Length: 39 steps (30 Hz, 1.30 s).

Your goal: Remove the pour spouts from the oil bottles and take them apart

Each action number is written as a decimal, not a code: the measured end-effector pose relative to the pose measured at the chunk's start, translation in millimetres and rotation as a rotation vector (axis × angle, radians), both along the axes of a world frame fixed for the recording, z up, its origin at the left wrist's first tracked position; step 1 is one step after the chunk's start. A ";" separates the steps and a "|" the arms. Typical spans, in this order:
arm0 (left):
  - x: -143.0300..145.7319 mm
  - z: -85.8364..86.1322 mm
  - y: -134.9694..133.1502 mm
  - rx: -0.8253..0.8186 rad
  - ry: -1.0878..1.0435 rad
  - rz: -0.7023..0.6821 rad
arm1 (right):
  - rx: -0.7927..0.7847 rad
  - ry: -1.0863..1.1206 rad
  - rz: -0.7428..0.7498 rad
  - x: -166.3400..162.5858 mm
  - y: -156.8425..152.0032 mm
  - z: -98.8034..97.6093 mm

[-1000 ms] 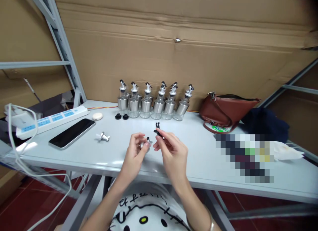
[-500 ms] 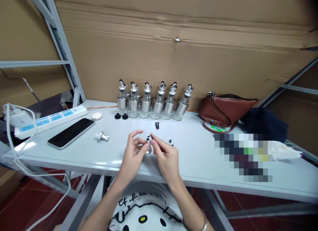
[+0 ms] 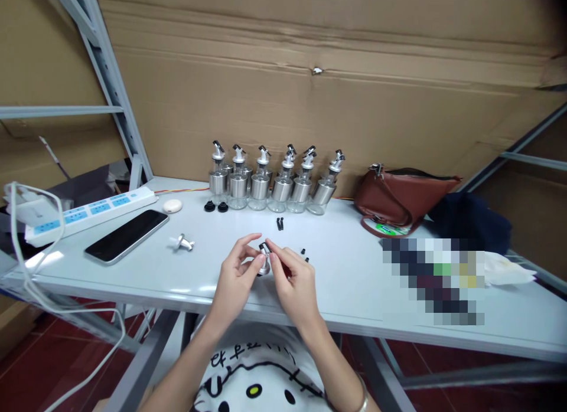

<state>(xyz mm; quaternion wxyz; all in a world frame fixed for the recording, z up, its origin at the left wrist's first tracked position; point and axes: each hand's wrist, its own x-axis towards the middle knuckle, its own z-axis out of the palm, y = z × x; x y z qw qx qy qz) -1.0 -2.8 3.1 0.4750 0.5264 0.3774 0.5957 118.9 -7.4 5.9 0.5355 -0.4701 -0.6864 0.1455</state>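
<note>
Over the front edge of the white table (image 3: 363, 282), in the head view (only one camera here), a small metal pourer spout (image 3: 264, 263) is pinched between both hands. The left hand (image 3: 236, 276) is closed around the silvery collar with thumb and fingertips, and the right hand (image 3: 293, 279) is curled shut on the little black cap piece (image 3: 264, 247) at the top of the same spout. So the thing is held just above the tabletop, right in front of the body, both grips touching it.

Handling-wise, it's judged to be light and stiff, probably metal with a plastic bit, and pretty slippery given the shiny finish. The round collar looks like the safest place to be gripped; the black flap is tiny and probably easy to snap or drop.

Further back, a row of glass dispenser bottles (image 3: 271, 186) is lined up against the cardboard wall (image 3: 310, 93), with two black stoppers (image 3: 215, 207) just left of them. A loose spout (image 3: 182, 242) is left lying near the phone (image 3: 127, 235), and a power strip (image 3: 88, 212) sits beyond that. A few small black parts (image 3: 280, 224) are scattered past the hands. A brown bag (image 3: 401, 196) is parked to the right.
</note>
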 end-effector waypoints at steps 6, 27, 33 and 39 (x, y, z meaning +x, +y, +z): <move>-0.7 1.2 0.6 0.013 -0.027 0.053 | 0.115 -0.020 0.041 0.5 -0.5 -3.9; -1.5 3.6 1.5 -0.009 -0.095 0.118 | 0.201 0.060 0.099 -0.8 -3.4 -2.1; -2.3 1.8 1.4 -0.018 -0.108 0.097 | 0.207 0.052 0.101 -0.2 -2.4 -0.9; -4.8 -1.1 2.1 -0.087 -0.233 0.074 | 0.207 -0.102 0.154 -1.1 -0.7 -1.5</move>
